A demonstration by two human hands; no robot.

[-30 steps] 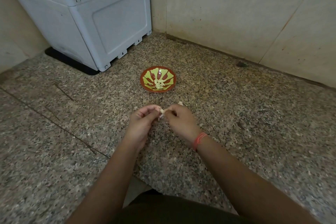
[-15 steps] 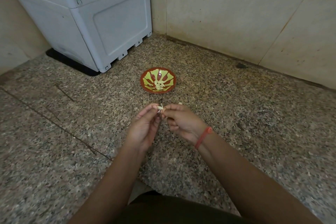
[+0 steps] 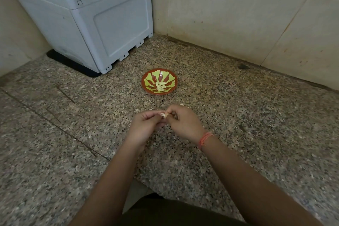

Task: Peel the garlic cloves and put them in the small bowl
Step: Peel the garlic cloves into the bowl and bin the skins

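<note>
Speckled granite counter (image 3: pixel 238 124) holds a small red-and-green patterned bowl (image 3: pixel 146 83) of peeled cloves. Left hand (image 3: pixel 145 127) and right hand (image 3: pixel 185 124) pinch one small pale garlic clove (image 3: pixel 163 115) between fingertips, near the bowl. Light, firm, probably slick; its papery skin lifts best from the tip.

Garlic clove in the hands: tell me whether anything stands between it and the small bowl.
Nothing visible does. The garlic clove, pinched by the left hand and right hand, has only speckled granite counter between it and the small bowl ahead.

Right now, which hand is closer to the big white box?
Left. The left hand is nearer, in front and to the right of the white box. The right hand is beside it, farther right. Both pinch one garlic clove.
</note>
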